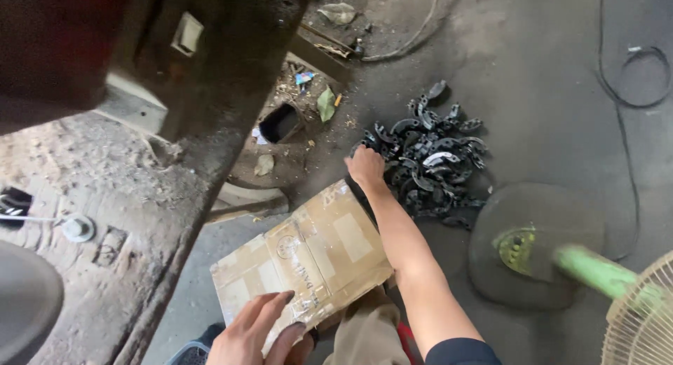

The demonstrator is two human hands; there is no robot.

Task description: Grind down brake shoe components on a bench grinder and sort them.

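Down on the grimy floor, parts-sorting time

Right hand (365, 166) pinching into curved black metal pieces (427, 155), probably heavy and stiff; left hand (256, 328) spread flat on taped brown cardboard box (308, 256).

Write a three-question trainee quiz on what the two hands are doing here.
1. True or false: the right hand reaches into the pile of dark curved metal parts.
2. What does the left hand rest on?
3. The fan base lies: A) left of the pile, B) below and right of the pile, C) on the cardboard box.

Key: 1 true; 2 the cardboard box; 3 B.
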